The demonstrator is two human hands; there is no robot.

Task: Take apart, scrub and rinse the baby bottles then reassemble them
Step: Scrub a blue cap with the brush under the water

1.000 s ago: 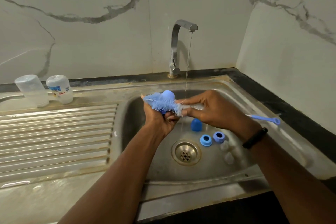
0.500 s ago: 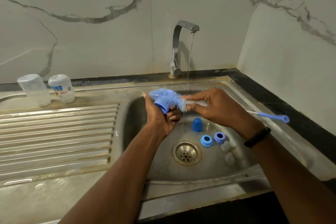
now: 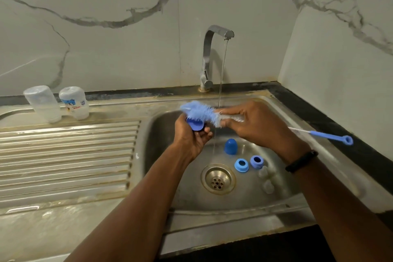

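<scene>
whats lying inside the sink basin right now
On the sink floor: a blue cap, two blue rings, two clear teats, near the drain. The arms hide anything beneath them.

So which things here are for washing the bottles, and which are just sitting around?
For the job: brush in right hand; blue cap in left hand; second cap, two rings, clear teats, two bottles, running tap, sink.

Just there: black wristband, marble wall.

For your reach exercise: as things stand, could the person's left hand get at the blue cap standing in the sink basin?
Probably not yet: the left hand already holds a blue cap being scrubbed. The path down to the standing cap looks open, though.
</scene>
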